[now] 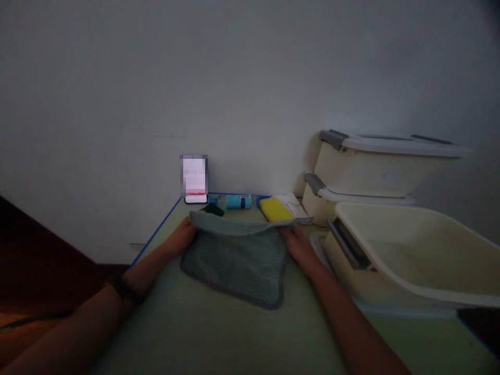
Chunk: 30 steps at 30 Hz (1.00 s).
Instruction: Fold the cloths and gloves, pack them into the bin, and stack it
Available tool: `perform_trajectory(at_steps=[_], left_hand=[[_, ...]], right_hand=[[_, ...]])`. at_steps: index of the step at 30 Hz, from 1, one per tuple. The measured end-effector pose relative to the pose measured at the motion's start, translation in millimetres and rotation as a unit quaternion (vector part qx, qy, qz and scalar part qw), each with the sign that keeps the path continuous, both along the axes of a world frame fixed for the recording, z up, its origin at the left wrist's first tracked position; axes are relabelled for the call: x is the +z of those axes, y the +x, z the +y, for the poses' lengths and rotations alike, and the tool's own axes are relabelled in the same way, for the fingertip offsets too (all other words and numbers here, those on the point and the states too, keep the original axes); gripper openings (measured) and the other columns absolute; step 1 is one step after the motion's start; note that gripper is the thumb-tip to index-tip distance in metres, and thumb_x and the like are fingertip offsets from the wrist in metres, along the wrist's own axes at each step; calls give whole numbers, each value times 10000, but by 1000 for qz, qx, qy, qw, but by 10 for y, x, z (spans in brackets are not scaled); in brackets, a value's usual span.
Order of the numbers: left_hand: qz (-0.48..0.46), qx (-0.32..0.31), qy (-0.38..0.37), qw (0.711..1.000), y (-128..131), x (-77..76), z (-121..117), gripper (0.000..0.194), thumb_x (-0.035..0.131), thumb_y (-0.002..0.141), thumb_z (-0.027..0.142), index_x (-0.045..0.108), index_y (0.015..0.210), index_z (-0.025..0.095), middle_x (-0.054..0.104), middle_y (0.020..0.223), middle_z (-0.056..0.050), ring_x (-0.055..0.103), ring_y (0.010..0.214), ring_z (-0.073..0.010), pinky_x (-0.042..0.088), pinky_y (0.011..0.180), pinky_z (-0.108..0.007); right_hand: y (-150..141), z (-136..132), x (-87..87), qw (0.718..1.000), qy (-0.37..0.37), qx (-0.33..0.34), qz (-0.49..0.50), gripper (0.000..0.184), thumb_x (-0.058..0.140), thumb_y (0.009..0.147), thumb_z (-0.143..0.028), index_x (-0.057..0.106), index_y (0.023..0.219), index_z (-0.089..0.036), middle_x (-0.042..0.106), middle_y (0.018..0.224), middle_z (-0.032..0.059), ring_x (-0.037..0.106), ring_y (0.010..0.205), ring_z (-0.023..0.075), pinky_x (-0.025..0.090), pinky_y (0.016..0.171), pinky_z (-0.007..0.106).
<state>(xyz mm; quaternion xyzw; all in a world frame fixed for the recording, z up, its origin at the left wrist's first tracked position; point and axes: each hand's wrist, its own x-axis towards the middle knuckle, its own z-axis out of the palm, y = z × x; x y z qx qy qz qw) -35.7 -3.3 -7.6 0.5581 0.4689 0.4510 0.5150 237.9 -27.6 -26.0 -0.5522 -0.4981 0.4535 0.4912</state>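
A grey-green cleaning cloth (238,265) with a dotted border is stretched between my hands above the table (219,338). My left hand (186,233) grips its upper left corner, and my right hand (289,237) grips the upper right side. Most fingers are hidden behind the fabric. The cloth's far edge is folded over, while its near edge hangs or lies toward me. Just past it are a dark green pad (213,209), a yellow folded cloth or sponge (275,209) and a white cloth (295,204).
A phone (194,177) leans on the wall at the table's back left. Beside it lies a plastic bottle with a blue label (238,201). Two lidded cream bins (363,169) are stacked at the back right, with an open cream bin (422,250) nearer me.
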Motion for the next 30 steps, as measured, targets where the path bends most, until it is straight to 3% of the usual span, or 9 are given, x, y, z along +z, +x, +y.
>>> perform_trajectory(at_steps=[3, 6, 9, 13, 17, 20, 24, 27, 30], left_hand=[[27, 62, -89, 994, 71, 95, -68, 310, 615, 662, 453, 634, 795, 173, 677, 754, -60, 624, 708, -223, 487, 644, -300], [59, 76, -133, 986, 84, 136, -81, 374, 610, 643, 500, 651, 766, 150, 682, 676, -65, 632, 624, -233, 494, 588, -309], [96, 85, -110, 986, 36, 97, -27, 408, 566, 664, 535, 660, 749, 147, 683, 657, -60, 638, 642, -239, 493, 590, -299], [89, 57, -23, 994, -27, 47, 27, 432, 486, 727, 542, 672, 766, 154, 694, 799, -72, 625, 809, -246, 487, 682, -288], [60, 3, 11, 998, -26, 77, -2, 323, 638, 662, 419, 642, 874, 176, 684, 838, -38, 622, 772, -209, 492, 686, -278], [34, 44, 10, 998, -3, 105, -16, 331, 651, 668, 381, 596, 929, 185, 675, 804, -23, 626, 704, -174, 498, 645, -259], [26, 86, -12, 996, 4, 121, -1, 403, 626, 694, 385, 540, 1035, 189, 674, 791, -32, 639, 688, -183, 512, 624, -274], [60, 70, -26, 995, -4, 119, 3, 450, 633, 684, 387, 519, 1074, 194, 675, 799, -41, 648, 685, -204, 524, 613, -299], [78, 52, -26, 995, 3, 103, -2, 462, 640, 673, 389, 517, 1073, 191, 672, 799, -45, 651, 690, -215, 533, 613, -310]], right_hand=[[1, 26, -41, 998, -42, -37, 19, 277, 518, 701, -413, 659, 792, -192, 680, 757, 34, 602, 845, 252, 416, 797, 398], [8, 22, -35, 997, -54, -44, 38, 300, 527, 696, -447, 651, 771, -185, 681, 748, 37, 614, 775, 234, 441, 739, 371], [-1, 5, -4, 996, -46, -49, 55, 260, 566, 678, -416, 631, 791, -192, 681, 788, 32, 610, 776, 211, 446, 722, 337], [-32, -16, 21, 996, -38, -36, 77, 253, 617, 641, -328, 594, 860, -203, 671, 832, 38, 612, 768, 199, 464, 700, 330], [-30, -24, 45, 997, -3, -32, 66, 351, 636, 598, -246, 572, 940, -197, 641, 954, 51, 587, 867, 199, 447, 772, 341], [-1, -23, 87, 996, 49, -67, 44, 327, 575, 629, -227, 568, 954, -194, 636, 936, 42, 577, 848, 189, 441, 751, 323], [29, -19, 112, 992, 53, -113, 34, 373, 518, 650, -220, 523, 1023, -217, 636, 894, 36, 568, 634, 164, 450, 563, 292], [20, -25, 81, 990, 77, -113, -29, 384, 535, 660, -251, 497, 1040, -210, 618, 932, 55, 573, 703, 183, 454, 610, 312], [-24, -66, 81, 967, 157, -108, -168, 369, 548, 688, -294, 513, 1040, -190, 558, 1013, 97, 549, 856, 215, 429, 743, 359]])
